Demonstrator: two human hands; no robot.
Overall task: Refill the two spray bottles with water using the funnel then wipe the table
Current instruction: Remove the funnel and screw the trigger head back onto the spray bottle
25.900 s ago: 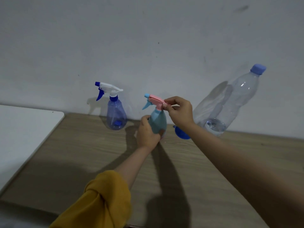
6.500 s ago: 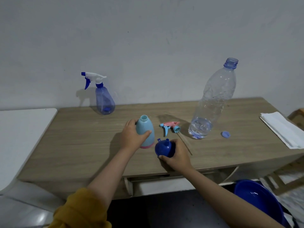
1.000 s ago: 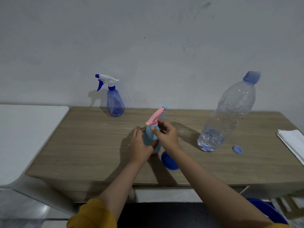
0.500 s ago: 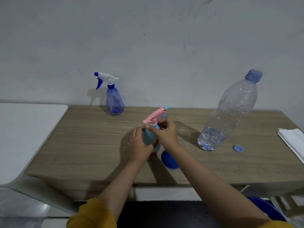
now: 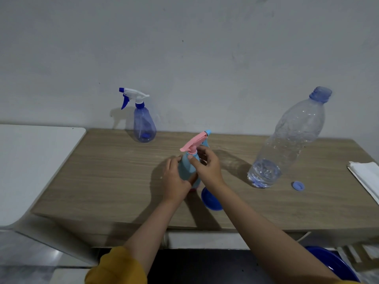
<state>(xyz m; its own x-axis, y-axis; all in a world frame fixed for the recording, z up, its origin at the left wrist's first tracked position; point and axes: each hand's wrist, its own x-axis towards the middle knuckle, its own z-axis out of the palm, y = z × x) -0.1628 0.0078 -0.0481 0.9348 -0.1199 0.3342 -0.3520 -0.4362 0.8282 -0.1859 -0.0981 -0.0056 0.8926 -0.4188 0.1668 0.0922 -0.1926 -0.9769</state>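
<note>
A light blue spray bottle [image 5: 185, 168] stands mid-table on the wooden table [image 5: 114, 173]. My left hand [image 5: 175, 181] wraps its body. My right hand [image 5: 207, 166] pinches the collar under its pink spray head [image 5: 192, 143], which sits on the neck. The blue funnel [image 5: 210, 198] lies on the table just right of the bottle, partly hidden by my right forearm. A second, clear blue spray bottle [image 5: 143, 124] with a white head stands at the back by the wall. The large water bottle [image 5: 287, 144] stands uncapped at the right, holding a little water.
The water bottle's blue cap [image 5: 298, 185] lies beside it. A folded white cloth [image 5: 367, 177] rests at the table's right edge. A white surface [image 5: 30, 165] adjoins the table on the left. A blue basin [image 5: 332, 265] sits on the floor at lower right.
The pink spray head has turned slightly on the bottle's neck and my right fingers have shifted around its collar. My left hand stays on the bottle.
</note>
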